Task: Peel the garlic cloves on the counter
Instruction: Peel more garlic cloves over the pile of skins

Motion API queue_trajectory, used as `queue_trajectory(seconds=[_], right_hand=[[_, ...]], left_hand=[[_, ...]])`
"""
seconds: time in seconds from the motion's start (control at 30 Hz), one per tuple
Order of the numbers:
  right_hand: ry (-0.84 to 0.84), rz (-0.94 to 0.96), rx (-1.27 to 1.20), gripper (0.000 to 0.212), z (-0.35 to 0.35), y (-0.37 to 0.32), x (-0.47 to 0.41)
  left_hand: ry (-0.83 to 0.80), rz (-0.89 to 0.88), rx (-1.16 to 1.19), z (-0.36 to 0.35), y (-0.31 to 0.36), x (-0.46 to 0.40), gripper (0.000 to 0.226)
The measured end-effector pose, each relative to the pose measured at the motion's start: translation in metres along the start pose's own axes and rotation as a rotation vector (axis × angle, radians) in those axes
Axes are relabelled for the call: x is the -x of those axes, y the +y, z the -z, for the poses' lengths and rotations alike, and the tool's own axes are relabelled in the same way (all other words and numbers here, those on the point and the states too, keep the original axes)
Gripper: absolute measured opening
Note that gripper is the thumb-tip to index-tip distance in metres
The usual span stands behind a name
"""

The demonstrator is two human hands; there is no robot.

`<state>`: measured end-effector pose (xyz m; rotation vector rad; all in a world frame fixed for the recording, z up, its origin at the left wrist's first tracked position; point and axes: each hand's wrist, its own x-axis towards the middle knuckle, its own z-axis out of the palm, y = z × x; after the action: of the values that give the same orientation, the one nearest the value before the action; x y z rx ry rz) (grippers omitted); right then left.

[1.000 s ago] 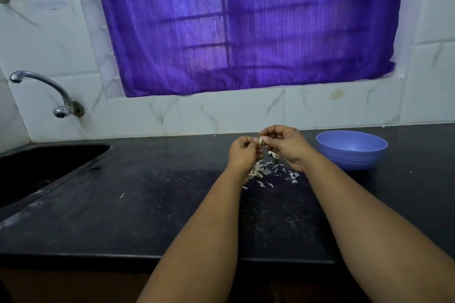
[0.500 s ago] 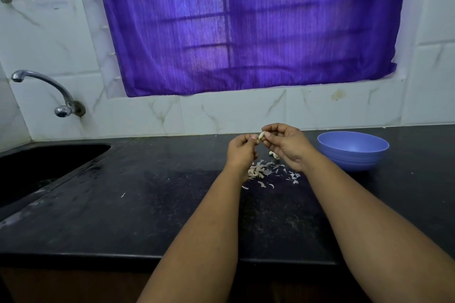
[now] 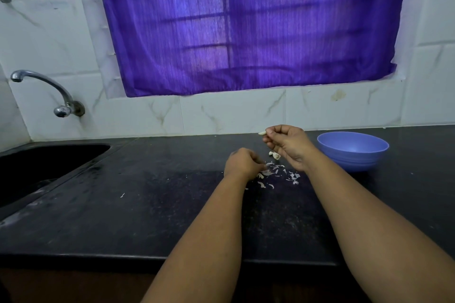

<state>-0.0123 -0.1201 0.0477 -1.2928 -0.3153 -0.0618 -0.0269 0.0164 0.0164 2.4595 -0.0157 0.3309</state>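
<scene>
While the right hand (image 3: 288,145) pinches a clove (image 3: 262,133), peels (image 3: 278,174) (pale scraps) litter the counter (image 3: 147,204).

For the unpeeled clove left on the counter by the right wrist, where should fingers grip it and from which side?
Pinch the clove across its plump middle, coming from above: it lies flat on the counter. The left hand is nearer free; the right hand already pinches a peeled clove.

White marble-veined wall tiles (image 3: 221,115); purple curtain (image 3: 246,27) over barred window, backlit. Chrome tap (image 3: 46,91) above dark sink (image 3: 37,170).
</scene>
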Motion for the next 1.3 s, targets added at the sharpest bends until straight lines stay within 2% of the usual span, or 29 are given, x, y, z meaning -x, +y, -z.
queue_trajectory(seconds=[0.07, 0.2, 0.4, 0.5, 0.63, 0.77, 1.07, 1.2, 1.3], right_hand=[[0.004, -0.005, -0.003, 0.004, 0.0, 0.0, 0.0], [0.015, -0.012, 0.015, 0.005, 0.0, -0.001, 0.002], [0.048, -0.039, 0.061, 0.007, 0.003, 0.001, -0.002], [0.05, -0.037, 0.096, 0.009, 0.004, 0.003, -0.003], [0.037, -0.04, 0.132, 0.012, 0.005, 0.004, -0.004], [0.036, -0.031, 0.165, 0.016, 0.005, 0.004, -0.004], [0.023, -0.041, 0.189, 0.023, 0.005, 0.008, -0.005], [0.028, -0.034, 0.203, 0.018, 0.004, 0.011, -0.005], [0.033, -0.034, 0.227, 0.016, 0.004, 0.013, -0.007]], left_hand=[[0.01, 0.016, 0.022, 0.002, 0.001, 0.0, 0.014], [0.055, 0.05, 0.101, 0.002, 0.001, 0.002, 0.024], [0.299, -0.103, 0.47, 0.001, 0.008, 0.003, 0.032], [0.335, -0.189, 0.541, 0.002, 0.01, 0.003, 0.021], [0.365, -0.184, 0.558, -0.001, 0.006, -0.001, 0.008], [0.364, -0.161, 0.529, -0.002, 0.006, -0.003, 0.015], [0.357, -0.127, 0.443, -0.001, 0.007, -0.001, 0.012], [0.403, -0.165, 0.153, 0.004, 0.008, 0.004, 0.014], [0.421, -0.18, 0.057, 0.008, 0.01, 0.007, 0.014]])
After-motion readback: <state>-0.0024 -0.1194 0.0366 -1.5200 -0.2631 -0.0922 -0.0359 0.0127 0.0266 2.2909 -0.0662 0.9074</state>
